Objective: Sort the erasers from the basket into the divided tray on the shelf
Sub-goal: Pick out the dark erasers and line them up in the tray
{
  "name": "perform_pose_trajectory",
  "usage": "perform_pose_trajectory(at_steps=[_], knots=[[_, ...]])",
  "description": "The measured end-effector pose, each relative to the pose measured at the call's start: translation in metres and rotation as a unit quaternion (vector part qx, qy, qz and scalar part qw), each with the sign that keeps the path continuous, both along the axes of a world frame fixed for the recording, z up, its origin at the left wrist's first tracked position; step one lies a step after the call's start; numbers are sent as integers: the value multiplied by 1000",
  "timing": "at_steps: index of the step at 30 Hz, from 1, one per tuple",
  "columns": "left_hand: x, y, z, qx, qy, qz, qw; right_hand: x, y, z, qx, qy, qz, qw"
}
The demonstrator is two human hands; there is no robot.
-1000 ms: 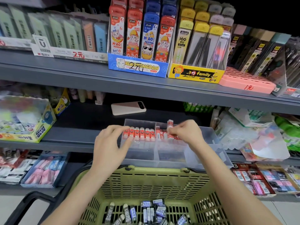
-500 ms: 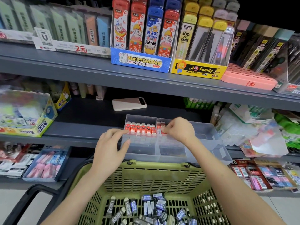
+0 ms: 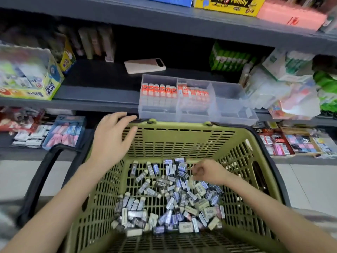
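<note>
A green plastic basket (image 3: pixel 182 126) stands in front of me with several grey, blue and white sleeved erasers (image 3: pixel 164 207) heaped on its floor. My right hand (image 3: pixel 209 172) is down inside it, fingers curled onto the pile; whether they pinch an eraser is hidden. My left hand (image 3: pixel 111 141) hovers with spread fingers over the basket's far left rim and holds nothing. On the shelf behind the basket sits the clear divided tray (image 3: pixel 229 99). Orange-topped erasers (image 3: pixel 158 90) stand in a row in its left compartment, more fill the middle one (image 3: pixel 194 94), and the right one holds none.
A pink phone (image 3: pixel 145 65) lies on the shelf behind the tray. A glue box (image 3: pixel 31 77) stands at the left and bagged goods (image 3: pixel 284 92) crowd the right. The basket's black handle (image 3: pixel 36 179) hangs at its left. Lower shelves carry boxed erasers (image 3: pixel 63 132).
My right hand left the tray's middle compartment and dropped into the basket's eraser pile. My left hand drew back from the tray's left edge to the basket rim. The view tilted downward.
</note>
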State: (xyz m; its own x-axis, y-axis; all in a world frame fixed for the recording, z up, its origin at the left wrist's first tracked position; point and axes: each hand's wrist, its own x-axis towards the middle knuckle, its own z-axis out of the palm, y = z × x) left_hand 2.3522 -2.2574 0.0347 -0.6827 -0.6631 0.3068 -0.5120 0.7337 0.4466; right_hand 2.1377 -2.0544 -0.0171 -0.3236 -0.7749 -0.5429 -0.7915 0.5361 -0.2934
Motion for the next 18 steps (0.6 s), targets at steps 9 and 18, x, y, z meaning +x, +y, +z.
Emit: perform_pose_trajectory(at_steps=[9, 18], knots=[[18, 16, -22, -27, -25, -36, 999, 8, 71, -52, 269, 117, 64, 954], [16, 16, -29, -33, -44, -39, 998, 1, 95, -62, 209, 73, 65, 973]])
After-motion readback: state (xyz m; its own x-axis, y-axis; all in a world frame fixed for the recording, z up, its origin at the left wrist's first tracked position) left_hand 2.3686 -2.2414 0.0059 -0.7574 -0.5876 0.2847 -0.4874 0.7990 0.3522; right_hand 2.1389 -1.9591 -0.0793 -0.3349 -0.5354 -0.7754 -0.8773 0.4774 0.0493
